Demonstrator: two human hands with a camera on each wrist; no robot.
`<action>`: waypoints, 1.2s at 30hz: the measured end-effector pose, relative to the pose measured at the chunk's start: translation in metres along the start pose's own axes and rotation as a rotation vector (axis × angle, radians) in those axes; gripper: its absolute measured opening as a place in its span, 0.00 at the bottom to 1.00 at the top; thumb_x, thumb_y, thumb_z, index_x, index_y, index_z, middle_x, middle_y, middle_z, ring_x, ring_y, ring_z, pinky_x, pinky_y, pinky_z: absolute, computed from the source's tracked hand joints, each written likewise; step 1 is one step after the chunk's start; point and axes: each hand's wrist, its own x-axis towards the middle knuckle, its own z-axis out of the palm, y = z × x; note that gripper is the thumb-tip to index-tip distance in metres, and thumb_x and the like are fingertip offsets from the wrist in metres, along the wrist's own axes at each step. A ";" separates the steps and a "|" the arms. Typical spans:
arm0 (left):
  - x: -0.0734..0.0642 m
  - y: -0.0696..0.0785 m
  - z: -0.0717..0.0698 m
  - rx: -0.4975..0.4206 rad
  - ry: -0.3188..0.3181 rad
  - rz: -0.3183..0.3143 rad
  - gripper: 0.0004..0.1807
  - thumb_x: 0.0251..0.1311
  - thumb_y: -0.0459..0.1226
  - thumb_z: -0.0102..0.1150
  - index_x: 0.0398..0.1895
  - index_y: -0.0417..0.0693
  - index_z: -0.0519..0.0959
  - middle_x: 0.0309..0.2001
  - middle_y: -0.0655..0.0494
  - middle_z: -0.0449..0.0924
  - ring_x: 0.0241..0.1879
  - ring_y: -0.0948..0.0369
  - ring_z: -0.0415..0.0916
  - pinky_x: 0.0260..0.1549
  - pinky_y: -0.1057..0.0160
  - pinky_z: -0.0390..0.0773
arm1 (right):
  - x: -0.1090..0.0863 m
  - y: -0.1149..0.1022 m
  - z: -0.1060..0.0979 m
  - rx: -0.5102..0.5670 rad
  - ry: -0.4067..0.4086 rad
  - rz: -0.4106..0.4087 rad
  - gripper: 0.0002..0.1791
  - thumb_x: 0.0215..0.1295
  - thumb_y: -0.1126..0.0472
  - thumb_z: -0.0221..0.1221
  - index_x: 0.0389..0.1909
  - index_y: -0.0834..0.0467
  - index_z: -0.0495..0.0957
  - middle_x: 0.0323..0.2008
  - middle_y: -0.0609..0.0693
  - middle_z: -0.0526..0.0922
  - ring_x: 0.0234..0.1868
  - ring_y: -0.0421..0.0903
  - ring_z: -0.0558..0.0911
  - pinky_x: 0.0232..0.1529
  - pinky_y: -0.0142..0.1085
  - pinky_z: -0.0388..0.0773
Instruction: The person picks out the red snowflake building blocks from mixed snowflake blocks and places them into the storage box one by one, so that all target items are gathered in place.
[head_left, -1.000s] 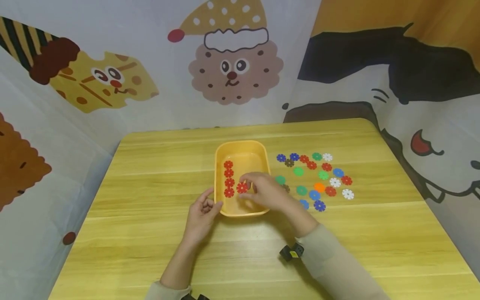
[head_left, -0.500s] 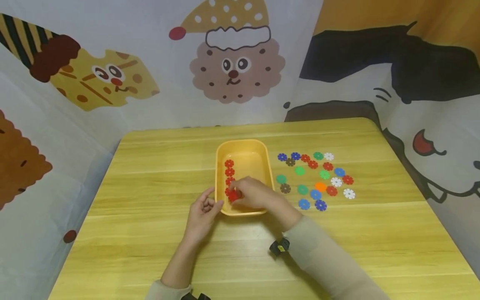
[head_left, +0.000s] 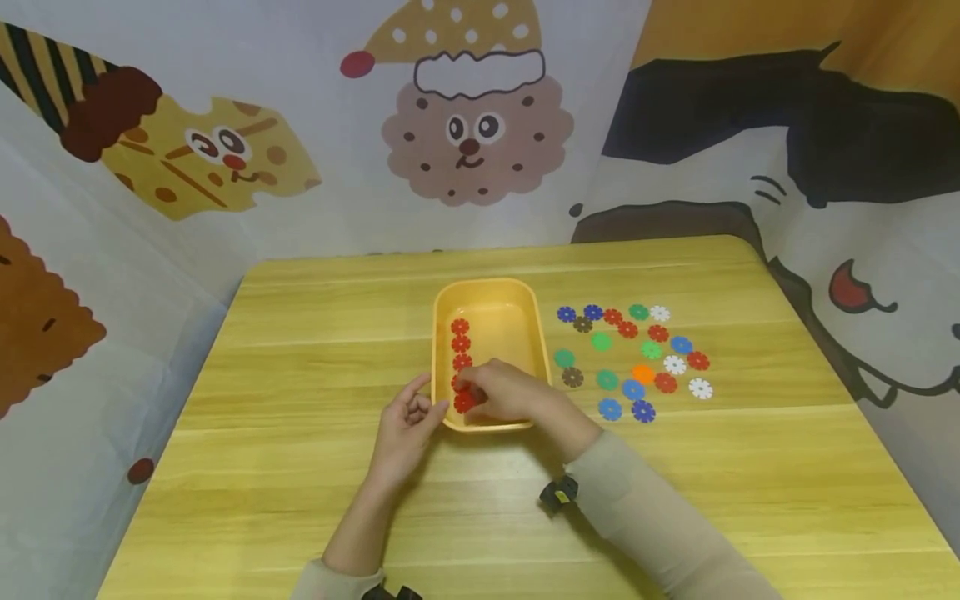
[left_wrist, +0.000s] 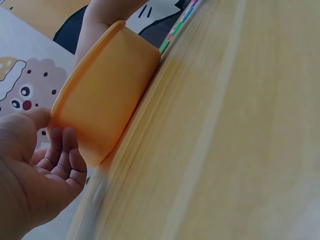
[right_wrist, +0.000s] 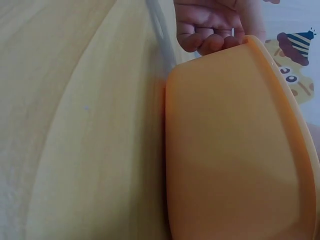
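Note:
A yellow-orange plastic tray stands on the table, its inside holding a column of red notched plastic discs along the left. My left hand holds the tray's near left corner. In the left wrist view, the thumb of that left hand lies at the rim and its curled fingers rest against the outer wall. Reaching over the right rim, my right hand pinches a red snowflake disc at the column's near end. Its fingers partly cover the disc above. In the right wrist view the tray's wall hides this hand's fingers.
Right of the tray, loose notched discs lie scattered: blue, green, white, brown, orange and red. A cloth printed with cartoons hangs behind the wooden table.
My right hand has carried the red disc left and toward me, to the near end of the column, where it sits lower now. The left hand stays at the tray's corner.

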 end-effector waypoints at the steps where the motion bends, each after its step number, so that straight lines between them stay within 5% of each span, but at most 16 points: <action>1: 0.000 0.000 0.000 0.000 0.002 -0.001 0.30 0.66 0.35 0.65 0.70 0.39 0.69 0.31 0.53 0.77 0.28 0.63 0.72 0.28 0.71 0.74 | 0.000 0.000 0.000 0.003 -0.001 -0.003 0.21 0.61 0.58 0.71 0.54 0.56 0.81 0.31 0.38 0.80 0.33 0.37 0.78 0.38 0.30 0.78; 18: -0.001 0.003 0.000 -0.015 -0.005 -0.007 0.29 0.67 0.35 0.65 0.70 0.38 0.69 0.31 0.51 0.76 0.28 0.64 0.72 0.28 0.71 0.73 | -0.004 -0.002 -0.005 0.027 0.052 -0.051 0.16 0.63 0.58 0.70 0.50 0.57 0.83 0.32 0.41 0.82 0.32 0.37 0.79 0.38 0.30 0.79; 36: 0.000 0.007 0.002 0.017 0.016 -0.020 0.31 0.66 0.33 0.65 0.70 0.35 0.69 0.31 0.51 0.77 0.29 0.63 0.73 0.29 0.72 0.75 | -0.032 0.018 -0.024 0.137 0.631 -0.169 0.16 0.65 0.61 0.68 0.51 0.61 0.81 0.33 0.47 0.79 0.30 0.41 0.75 0.30 0.34 0.76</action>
